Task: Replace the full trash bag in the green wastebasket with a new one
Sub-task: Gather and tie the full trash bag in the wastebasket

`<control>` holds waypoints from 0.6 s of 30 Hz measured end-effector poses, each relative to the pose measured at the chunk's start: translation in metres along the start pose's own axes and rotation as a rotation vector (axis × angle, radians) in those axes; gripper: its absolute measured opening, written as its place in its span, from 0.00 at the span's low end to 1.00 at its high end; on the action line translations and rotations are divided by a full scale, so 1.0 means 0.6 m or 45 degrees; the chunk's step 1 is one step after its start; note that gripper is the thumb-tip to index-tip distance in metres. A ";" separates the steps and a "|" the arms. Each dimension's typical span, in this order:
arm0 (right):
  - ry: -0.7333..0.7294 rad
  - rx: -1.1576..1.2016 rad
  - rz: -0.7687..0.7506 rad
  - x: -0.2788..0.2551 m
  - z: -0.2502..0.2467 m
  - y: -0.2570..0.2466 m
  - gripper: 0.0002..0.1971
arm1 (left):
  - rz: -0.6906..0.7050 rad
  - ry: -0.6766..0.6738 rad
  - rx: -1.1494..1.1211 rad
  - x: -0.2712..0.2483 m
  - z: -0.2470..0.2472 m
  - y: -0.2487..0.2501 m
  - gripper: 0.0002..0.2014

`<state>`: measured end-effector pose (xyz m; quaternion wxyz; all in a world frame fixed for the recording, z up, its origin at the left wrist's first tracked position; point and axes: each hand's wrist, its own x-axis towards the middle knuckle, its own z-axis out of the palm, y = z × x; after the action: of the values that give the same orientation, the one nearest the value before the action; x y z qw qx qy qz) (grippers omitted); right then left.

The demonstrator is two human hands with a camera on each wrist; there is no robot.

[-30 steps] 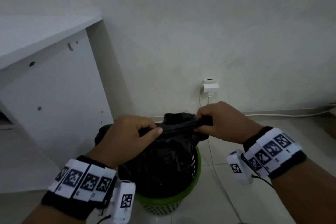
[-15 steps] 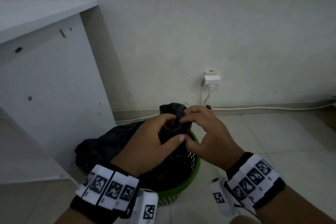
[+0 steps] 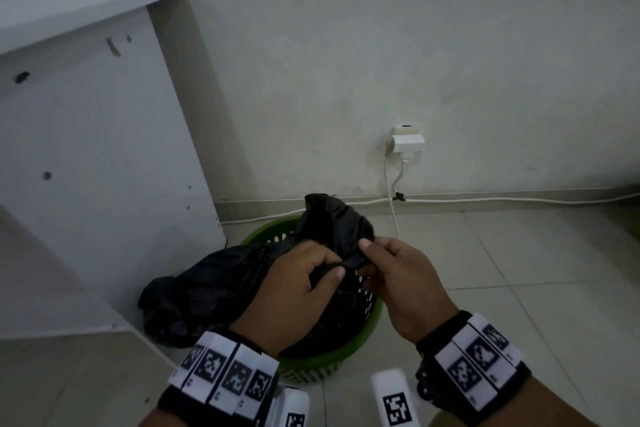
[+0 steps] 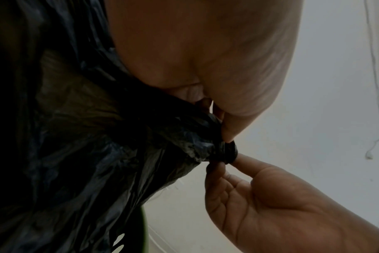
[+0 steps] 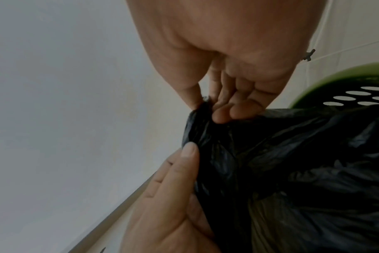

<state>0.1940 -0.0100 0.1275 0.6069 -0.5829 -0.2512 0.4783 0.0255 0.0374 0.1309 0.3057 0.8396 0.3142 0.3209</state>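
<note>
A green perforated wastebasket point(image 3: 369, 324) stands on the tiled floor by the wall. A black trash bag point(image 3: 334, 218) fills it and rises above the rim. More black plastic point(image 3: 194, 298) spreads over the basket's left side onto the floor. Just above the basket, my left hand point(image 3: 329, 269) and right hand point(image 3: 367, 262) meet, and both pinch a twisted strand of the bag. In the left wrist view my thumb presses on the bunched neck point(image 4: 224, 150). In the right wrist view my right fingertips point(image 5: 229, 111) pinch the plastic, beside the basket rim point(image 5: 335, 77).
A white cabinet panel point(image 3: 104, 166) stands close on the left of the basket. A wall socket with a white adapter point(image 3: 407, 142) is behind it, and a white cable point(image 3: 519, 199) runs along the skirting. Tiled floor point(image 3: 519, 270) lies to the right.
A second ago my hands were apart, with a band of bag stretched between them. They have come together over the basket, and black plastic now spreads out to the left.
</note>
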 end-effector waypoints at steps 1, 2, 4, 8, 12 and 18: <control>0.042 -0.016 -0.054 0.003 -0.001 0.000 0.08 | -0.009 -0.002 0.012 -0.001 0.000 -0.002 0.04; 0.079 -0.060 -0.111 0.002 -0.001 -0.002 0.07 | -0.028 -0.011 0.023 -0.002 0.001 -0.004 0.06; 0.111 -0.157 -0.220 -0.001 -0.001 -0.005 0.06 | -0.085 -0.036 0.024 -0.003 0.004 -0.008 0.07; 0.131 -0.413 -0.453 -0.011 0.003 -0.016 0.10 | -0.182 0.003 -0.072 0.002 0.007 0.001 0.03; 0.224 -1.292 -1.121 -0.019 -0.006 -0.033 0.11 | -0.204 0.217 -0.168 0.015 0.007 0.030 0.18; 0.268 -1.425 -1.629 -0.032 -0.017 -0.079 0.09 | -0.002 0.042 -0.320 0.043 0.015 0.056 0.38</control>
<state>0.2086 -0.0248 0.1753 0.4030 -0.5842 -0.6733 -0.2072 0.0586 0.0328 0.1587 0.4035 0.7890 0.2772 0.3713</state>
